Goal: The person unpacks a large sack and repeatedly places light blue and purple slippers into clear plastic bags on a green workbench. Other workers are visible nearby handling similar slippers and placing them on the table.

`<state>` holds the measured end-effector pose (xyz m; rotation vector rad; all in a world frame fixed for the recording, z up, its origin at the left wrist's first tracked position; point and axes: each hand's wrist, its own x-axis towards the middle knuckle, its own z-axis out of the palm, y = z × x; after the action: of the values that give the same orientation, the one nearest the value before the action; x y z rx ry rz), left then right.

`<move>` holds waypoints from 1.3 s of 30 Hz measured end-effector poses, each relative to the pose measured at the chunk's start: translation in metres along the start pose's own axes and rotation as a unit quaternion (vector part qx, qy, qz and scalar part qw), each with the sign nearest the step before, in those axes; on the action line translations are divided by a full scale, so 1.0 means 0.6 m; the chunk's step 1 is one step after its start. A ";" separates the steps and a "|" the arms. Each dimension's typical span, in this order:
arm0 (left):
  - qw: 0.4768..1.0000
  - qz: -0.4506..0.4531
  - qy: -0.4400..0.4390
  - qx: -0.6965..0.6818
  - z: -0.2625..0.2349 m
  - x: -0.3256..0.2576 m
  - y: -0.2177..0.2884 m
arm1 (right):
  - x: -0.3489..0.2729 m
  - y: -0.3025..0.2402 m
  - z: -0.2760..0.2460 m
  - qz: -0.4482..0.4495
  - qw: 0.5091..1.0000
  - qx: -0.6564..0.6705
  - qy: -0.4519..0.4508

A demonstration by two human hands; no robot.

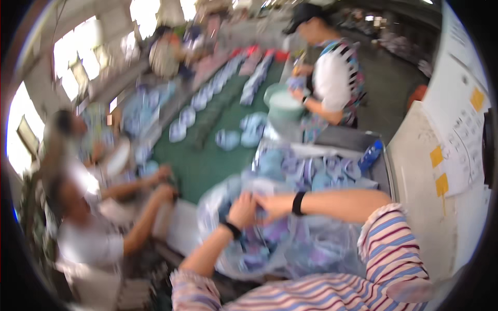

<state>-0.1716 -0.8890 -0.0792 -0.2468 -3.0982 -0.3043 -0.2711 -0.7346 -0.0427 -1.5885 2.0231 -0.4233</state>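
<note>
Both hands meet over a large clear plastic bag (321,249) filled with light blue and lilac soft pieces (254,254), too blurred to name. My left hand (242,210) has its fingers curled inward at the bag's far left part. Touching it from the right, my right hand (273,206) is closed too, its fingertips against the left hand. Whatever is between the fingers is hidden. Each wrist wears a black band.
A green conveyor belt (192,173) carries rows of pale blue pieces (253,129). A tray of similar pieces (301,168) holds a blue bottle-like object (370,155). One person (334,78) stands beside a pale green tub (285,103); other people sit along the left. A whitish panel (415,171) rises at right.
</note>
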 end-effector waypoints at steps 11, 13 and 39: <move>0.973 0.014 -0.180 0.144 -0.046 0.036 0.146 | 0.003 0.137 -0.020 0.054 0.992 -0.047 -0.100; 0.965 0.031 -0.196 0.173 -0.017 0.024 0.176 | 0.004 0.155 -0.004 0.055 0.993 -0.064 -0.080; 0.912 -0.061 -0.387 0.123 -0.042 0.076 0.142 | -0.104 0.042 0.078 -0.037 0.924 -0.341 -0.168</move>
<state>-0.2031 -0.8046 -0.0364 -0.2021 -3.8893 0.2653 -0.2531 -0.6643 -0.0811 -1.9598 1.9360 0.5677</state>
